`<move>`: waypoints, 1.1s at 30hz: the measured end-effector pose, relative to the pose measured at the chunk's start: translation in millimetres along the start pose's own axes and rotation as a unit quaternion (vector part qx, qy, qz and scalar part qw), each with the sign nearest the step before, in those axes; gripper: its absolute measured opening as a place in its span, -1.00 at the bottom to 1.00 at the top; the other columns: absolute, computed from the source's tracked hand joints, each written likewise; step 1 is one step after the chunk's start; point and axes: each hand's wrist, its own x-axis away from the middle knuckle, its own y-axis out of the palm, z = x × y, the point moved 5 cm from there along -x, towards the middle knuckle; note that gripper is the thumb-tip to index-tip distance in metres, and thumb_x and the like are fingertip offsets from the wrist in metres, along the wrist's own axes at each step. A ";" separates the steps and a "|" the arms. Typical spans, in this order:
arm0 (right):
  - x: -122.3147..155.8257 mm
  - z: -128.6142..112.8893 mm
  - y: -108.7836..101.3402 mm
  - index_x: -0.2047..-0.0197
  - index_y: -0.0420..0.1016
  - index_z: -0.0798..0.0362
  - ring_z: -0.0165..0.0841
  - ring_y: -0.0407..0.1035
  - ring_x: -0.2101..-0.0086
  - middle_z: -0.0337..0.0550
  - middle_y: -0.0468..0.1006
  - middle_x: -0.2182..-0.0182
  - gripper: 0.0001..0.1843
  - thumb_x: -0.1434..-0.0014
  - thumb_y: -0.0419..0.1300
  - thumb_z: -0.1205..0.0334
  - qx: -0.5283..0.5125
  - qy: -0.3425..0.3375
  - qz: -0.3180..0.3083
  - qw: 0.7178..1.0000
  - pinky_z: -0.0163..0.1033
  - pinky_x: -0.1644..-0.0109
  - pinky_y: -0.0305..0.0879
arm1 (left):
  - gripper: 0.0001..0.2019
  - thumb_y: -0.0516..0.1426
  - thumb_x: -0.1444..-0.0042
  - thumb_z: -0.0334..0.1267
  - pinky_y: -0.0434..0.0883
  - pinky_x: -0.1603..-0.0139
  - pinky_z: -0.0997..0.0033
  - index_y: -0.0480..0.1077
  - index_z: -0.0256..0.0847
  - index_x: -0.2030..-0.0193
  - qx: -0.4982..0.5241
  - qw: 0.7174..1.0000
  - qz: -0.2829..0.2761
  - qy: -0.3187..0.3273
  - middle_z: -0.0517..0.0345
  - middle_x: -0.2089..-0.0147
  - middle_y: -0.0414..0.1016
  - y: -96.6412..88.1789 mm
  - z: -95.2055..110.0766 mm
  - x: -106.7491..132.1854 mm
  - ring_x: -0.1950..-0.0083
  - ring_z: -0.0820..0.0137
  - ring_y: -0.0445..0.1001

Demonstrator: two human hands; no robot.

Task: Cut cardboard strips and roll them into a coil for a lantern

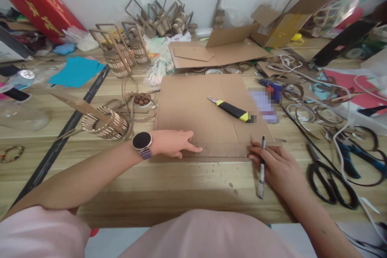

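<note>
A flat sheet of brown cardboard (193,109) lies on the wooden table in front of me. My left hand (173,143), with a watch (142,141) on its wrist, rests on the cardboard's near left part, fingers spread. At the near right corner my right hand (276,165) has a pen (261,173) tucked between its fingers, tip pointing away from me. The thumb and fingertips of that hand touch the cardboard edge. On top of the sheet lies a black and yellow utility knife (232,111), its blade end toward the far left.
Left of the cardboard stand a small woven basket (104,123), a coil of cord (130,105) and a long dark ruler strip (69,129). Scissors (331,181), pliers (350,153) and a white cable (344,129) crowd the right. Several lantern-like baskets (117,60) and cardboard pieces (220,52) stand behind.
</note>
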 end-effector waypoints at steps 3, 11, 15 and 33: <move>-3.4 1.1 -5.4 0.09 0.55 0.01 -0.12 0.44 0.19 -0.05 0.68 0.13 -0.77 -0.36 0.11 0.12 -0.027 0.015 -0.010 0.999 -0.03 0.09 0.37 | -0.32 0.12 -0.21 -0.48 0.25 0.23 0.46 0.18 0.13 -0.42 -0.003 1.000 0.003 0.007 0.08 0.04 0.31 -1.1 -1.0 -0.7 0.17 0.34 0.37; -39.8 -41.5 -16.2 -0.10 0.54 -0.10 -0.24 0.51 0.29 -0.09 0.61 0.29 -0.57 -0.41 -0.05 -0.05 -0.253 0.105 -0.033 0.961 -0.18 0.26 0.41 | -0.33 0.14 -0.16 -0.49 0.20 0.33 0.44 0.24 0.15 -0.38 0.000 1.000 0.020 0.022 0.11 0.10 0.33 -1.3 -5.2 -3.4 0.26 0.35 0.34; -70.8 -108.2 0.5 0.11 0.56 -0.06 -0.32 0.54 0.31 -0.14 0.64 0.29 -0.75 -0.28 0.07 0.19 -0.418 0.115 -0.121 0.893 -0.26 0.28 0.41 | -0.41 0.15 -0.17 -0.47 0.16 0.36 0.42 0.33 0.09 -0.32 0.012 0.999 0.022 0.030 0.10 0.12 0.33 0.2 -7.1 -6.6 0.29 0.36 0.33; -88.2 -161.5 29.6 0.27 0.46 -0.03 -0.29 0.49 0.22 -0.17 0.64 0.24 -0.88 -0.15 0.12 0.34 -0.468 0.152 -0.129 0.861 -0.14 0.11 0.36 | -0.44 0.14 -0.17 -0.51 0.17 0.39 0.42 0.39 0.09 -0.26 0.035 0.999 0.014 0.030 0.11 0.16 0.33 -5.4 -6.7 -10.0 0.36 0.39 0.33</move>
